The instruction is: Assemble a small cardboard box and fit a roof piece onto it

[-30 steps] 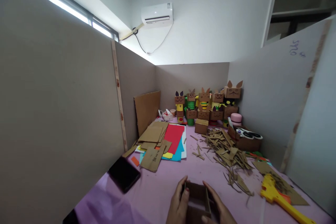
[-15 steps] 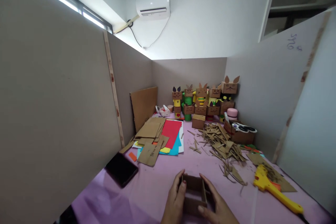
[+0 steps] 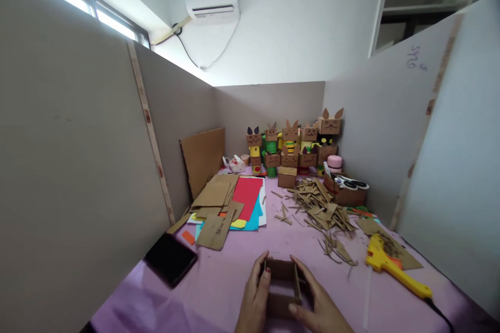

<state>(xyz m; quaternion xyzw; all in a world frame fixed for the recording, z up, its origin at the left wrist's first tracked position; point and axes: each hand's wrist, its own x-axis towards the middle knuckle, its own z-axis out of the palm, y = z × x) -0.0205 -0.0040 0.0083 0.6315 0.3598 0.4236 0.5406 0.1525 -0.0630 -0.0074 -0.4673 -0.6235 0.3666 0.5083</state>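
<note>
Near the front edge of the view, a small open cardboard frame (image 3: 282, 306) with four walls stands between both hands. My left hand (image 3: 255, 294) grips its left wall, the thumb at the inner side and the fingers outside. My right hand (image 3: 317, 302) is wrapped round the right wall, with its thumb at the near right corner. The pink cloth shows through the open middle of the frame. Right of the hands lies a yellow glue gun (image 3: 398, 269) with a black cord.
A black phone (image 3: 171, 259) lies at left. Beyond it are cardboard pieces (image 3: 213, 193) and a red sheet (image 3: 247, 195). Cardboard scraps (image 3: 324, 205) are heaped at right, beside a box with scissors (image 3: 349, 196). Cardboard animal figures (image 3: 289, 140) stand at the back.
The view has turned slightly to the right, so the surroundings appear shifted left. Both hands keep their hold on the cardboard frame with hardly any change.
</note>
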